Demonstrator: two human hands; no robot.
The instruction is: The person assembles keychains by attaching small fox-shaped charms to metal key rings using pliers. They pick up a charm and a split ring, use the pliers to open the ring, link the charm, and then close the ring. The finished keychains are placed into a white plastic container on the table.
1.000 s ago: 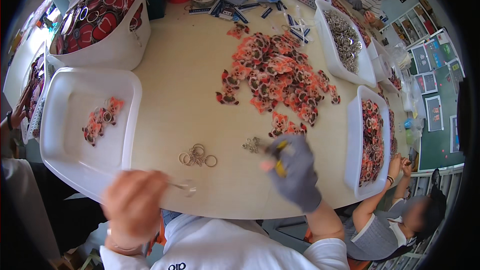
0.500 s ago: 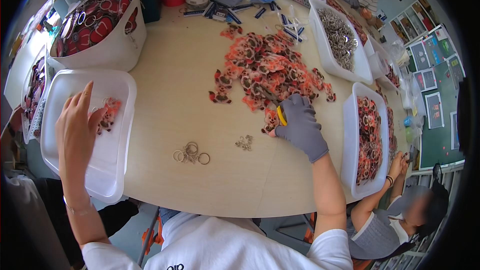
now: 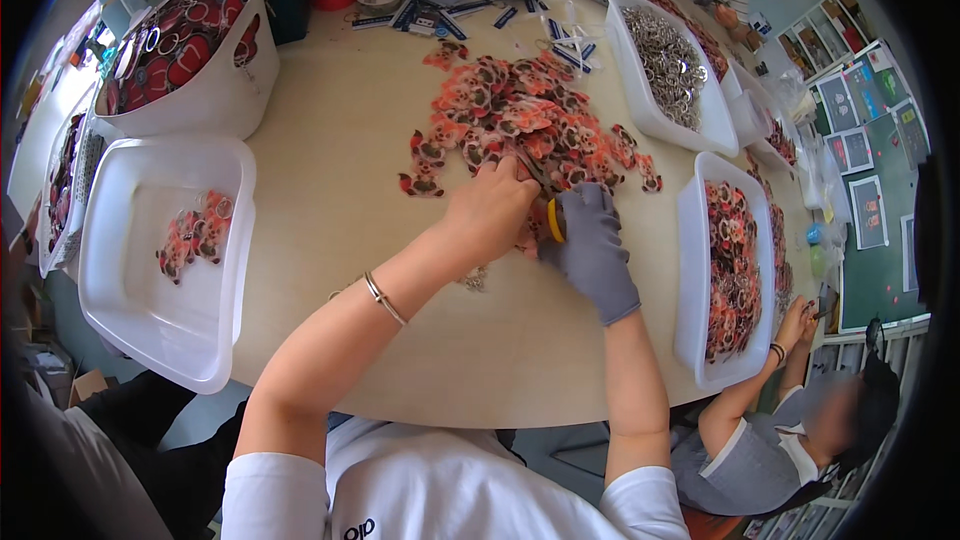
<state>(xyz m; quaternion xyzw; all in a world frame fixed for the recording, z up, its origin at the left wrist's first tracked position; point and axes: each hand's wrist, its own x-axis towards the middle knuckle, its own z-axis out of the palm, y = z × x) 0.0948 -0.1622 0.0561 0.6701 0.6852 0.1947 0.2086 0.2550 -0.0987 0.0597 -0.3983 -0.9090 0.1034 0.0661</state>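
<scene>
My right hand (image 3: 592, 255), in a grey glove, is closed round pliers with a yellow handle (image 3: 556, 221). Their dark metal end points toward the pile. My bare left hand (image 3: 492, 208) has its fingertips pressed together beside that end; whatever they pinch is hidden. Part of an orange-red charm shows between the two hands. Just beyond lies a heap of flat orange-red cartoon-animal charms (image 3: 530, 105). Small metal findings (image 3: 474, 279) lie partly behind my left forearm, which hides most of the key rings. Several charms (image 3: 195, 233) rest in a white tray (image 3: 225, 330) at left.
A tub of dark red key rings (image 3: 190, 55) stands at the back left. At right are a bin of metal rings (image 3: 662, 65) and a bin of finished-looking charms (image 3: 732, 270). Blue-and-white strips (image 3: 430, 15) lie at the back. Co-workers sit at the far and right sides.
My left hand has left the white tray and come right to the pliers at the pile's near edge. More charms lie in that tray. My right hand keeps hold of the pliers.
</scene>
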